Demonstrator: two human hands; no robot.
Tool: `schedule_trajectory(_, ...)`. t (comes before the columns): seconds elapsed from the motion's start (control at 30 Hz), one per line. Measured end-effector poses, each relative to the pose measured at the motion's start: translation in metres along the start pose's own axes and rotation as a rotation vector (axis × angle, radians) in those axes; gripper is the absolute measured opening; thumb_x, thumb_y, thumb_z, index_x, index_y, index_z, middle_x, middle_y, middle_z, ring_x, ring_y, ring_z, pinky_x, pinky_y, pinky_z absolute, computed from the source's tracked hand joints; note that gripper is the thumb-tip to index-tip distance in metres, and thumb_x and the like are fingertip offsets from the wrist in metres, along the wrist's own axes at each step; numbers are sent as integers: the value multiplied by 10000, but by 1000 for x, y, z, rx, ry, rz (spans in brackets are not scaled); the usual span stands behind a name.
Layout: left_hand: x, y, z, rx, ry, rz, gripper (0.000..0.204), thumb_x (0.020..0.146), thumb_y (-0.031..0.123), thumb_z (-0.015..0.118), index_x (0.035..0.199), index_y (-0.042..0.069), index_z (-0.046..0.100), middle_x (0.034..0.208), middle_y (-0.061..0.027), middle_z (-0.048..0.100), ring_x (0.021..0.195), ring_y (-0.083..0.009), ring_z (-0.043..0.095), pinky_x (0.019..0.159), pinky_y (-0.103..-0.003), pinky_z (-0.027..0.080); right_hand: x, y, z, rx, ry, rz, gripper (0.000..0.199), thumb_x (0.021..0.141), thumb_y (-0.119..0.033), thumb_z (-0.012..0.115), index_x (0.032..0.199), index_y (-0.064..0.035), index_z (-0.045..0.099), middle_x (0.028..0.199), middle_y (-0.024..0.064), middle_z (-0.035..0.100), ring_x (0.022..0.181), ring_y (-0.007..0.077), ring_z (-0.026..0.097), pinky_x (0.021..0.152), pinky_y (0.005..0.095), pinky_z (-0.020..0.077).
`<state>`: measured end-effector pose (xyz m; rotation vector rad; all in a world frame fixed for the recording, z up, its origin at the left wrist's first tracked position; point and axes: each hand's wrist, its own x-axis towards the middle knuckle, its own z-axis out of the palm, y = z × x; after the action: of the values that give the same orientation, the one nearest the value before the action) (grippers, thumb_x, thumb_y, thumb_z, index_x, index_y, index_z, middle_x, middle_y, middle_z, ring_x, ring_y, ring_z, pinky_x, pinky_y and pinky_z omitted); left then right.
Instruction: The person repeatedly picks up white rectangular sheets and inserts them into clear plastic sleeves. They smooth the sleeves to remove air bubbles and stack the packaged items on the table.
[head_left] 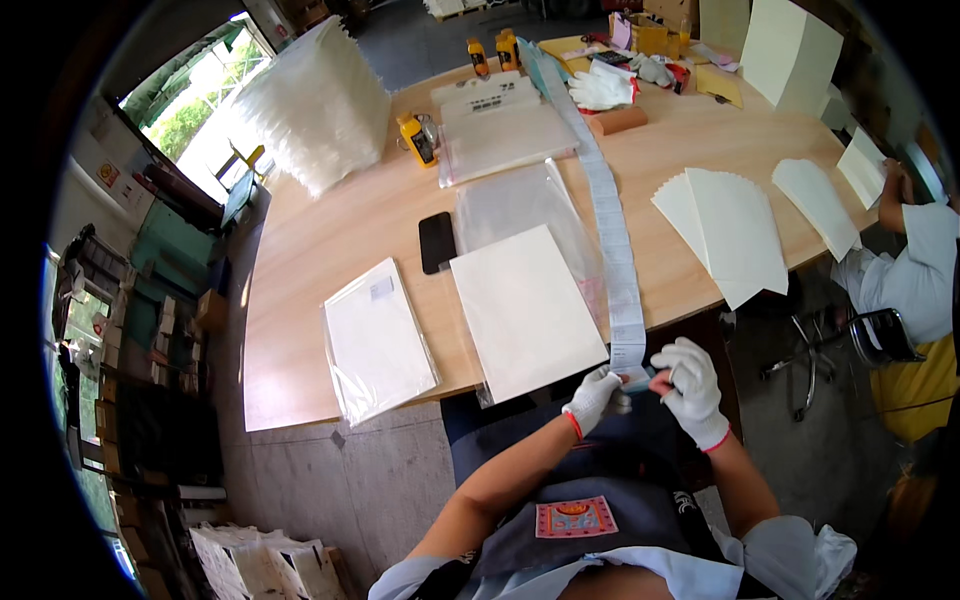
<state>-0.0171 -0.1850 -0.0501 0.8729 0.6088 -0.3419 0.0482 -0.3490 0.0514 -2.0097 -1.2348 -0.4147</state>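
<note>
I have both gloved hands pinching the label strip [612, 220] end at the table [300, 300] edge: left hand [594, 398], right hand [690, 388]. I'd peel slowly, keeping the strip taut. Beyond: one cream sheet [525, 310], one bagged sheet [378, 340], one phone [437, 242], three yellow tools [416, 138].

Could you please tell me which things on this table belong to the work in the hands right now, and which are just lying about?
In use:
left hand and right hand, both on the label strip
cream sheet on a clear bag
bagged sheet

Lying about:
black phone
spare gloves
yellow tape dispenser
</note>
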Motion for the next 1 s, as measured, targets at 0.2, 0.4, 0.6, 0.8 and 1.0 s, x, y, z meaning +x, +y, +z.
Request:
schedule_trajectory(0.2,-27,-9,-46,164,-123,-26,298,907,279,497,1125,75,495,895,-50,628,570,-106,586,535,-272,534,24,7,52,901,-36,830,58,815,-58,601,862,-33,579,826,-12,557,775,60,497,679,231,409)
schedule_trajectory(0.4,-51,-16,-111,-539,329,348,225,854,245,608,994,91,523,817,-25,609,544,-123,549,571,-318,526,36,16,143,1546,-378,898,69,840,-85,591,894,-44,598,865,13,608,788,92,562,687,212,429)
schedule_trajectory(0.6,-111,-20,-127,-311,345,480,51,879,113,541,892,64,534,734,-59,604,594,-154,603,599,-322,544,62,51,132,1141,-290,862,80,838,-106,606,863,-32,591,778,-1,583,723,86,539,657,231,440)
schedule_trajectory(0.8,-144,-42,-116,-287,427,393,136,869,149,573,931,34,539,740,-70,612,627,-162,619,630,-303,545,136,33,140,629,-716,803,117,823,-136,582,880,-38,613,818,15,607,793,89,551,749,242,442)
schedule_trajectory(1.0,-144,-34,-109,-284,430,391,129,865,131,572,915,20,530,720,-76,597,617,-168,606,625,-316,534,165,64,185,286,-521,615,81,758,-126,602,782,-64,648,764,97,625,745,227,589,678,327,452)
